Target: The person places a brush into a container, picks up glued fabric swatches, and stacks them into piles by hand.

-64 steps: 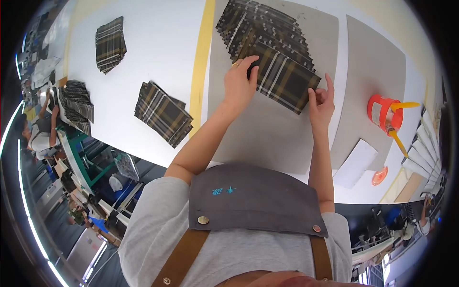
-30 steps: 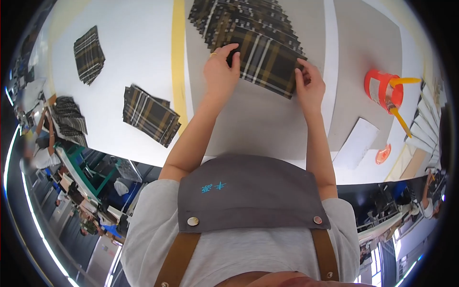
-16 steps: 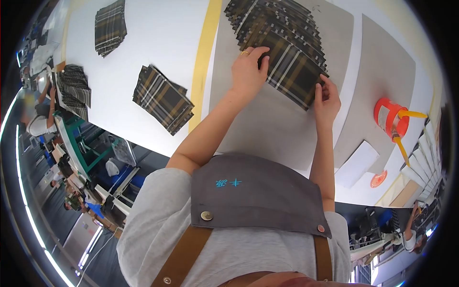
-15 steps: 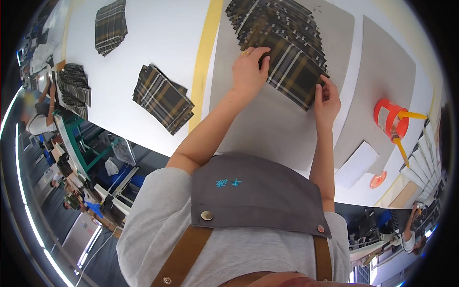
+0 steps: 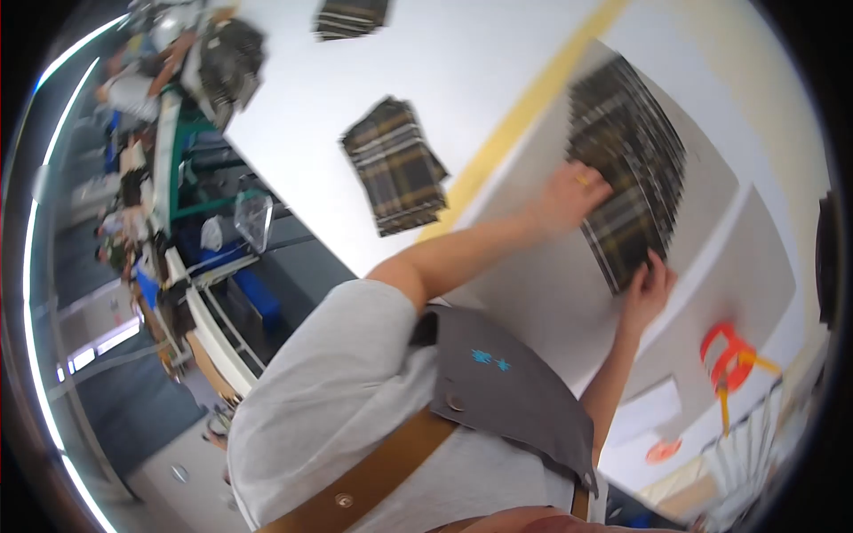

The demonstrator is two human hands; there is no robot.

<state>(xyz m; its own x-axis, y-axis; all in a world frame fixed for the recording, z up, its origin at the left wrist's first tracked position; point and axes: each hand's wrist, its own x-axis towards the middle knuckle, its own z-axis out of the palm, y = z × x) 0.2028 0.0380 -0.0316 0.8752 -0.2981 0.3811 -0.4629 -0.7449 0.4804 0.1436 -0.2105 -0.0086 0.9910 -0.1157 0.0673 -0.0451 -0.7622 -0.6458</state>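
A fanned stack of dark plaid fabric pieces (image 5: 633,133) lies on a grey board (image 5: 524,280), its edges stepped in overlapping rows. The nearest plaid fabric piece (image 5: 617,226) is between my hands. My left hand (image 5: 573,197), with a ring on one finger, is closed at its left edge; motion blurs the fingers. At the lower right corner, my right hand (image 5: 650,291) pinches the same piece between thumb and fingers. Whether the piece is lifted or flat on the board I cannot tell.
Left of a yellow strip (image 5: 533,107) lie a smaller plaid stack (image 5: 395,169) and another plaid pile (image 5: 351,18). On the right are a red pot (image 5: 721,351) with yellow-handled tools, a white sheet (image 5: 641,413) and a red lid (image 5: 663,451). A co-worker (image 5: 138,89) is at the far left.
My view has turned and shifted, so the table appears tilted and the stack sits further right. Both hands stay at the front plaid piece.
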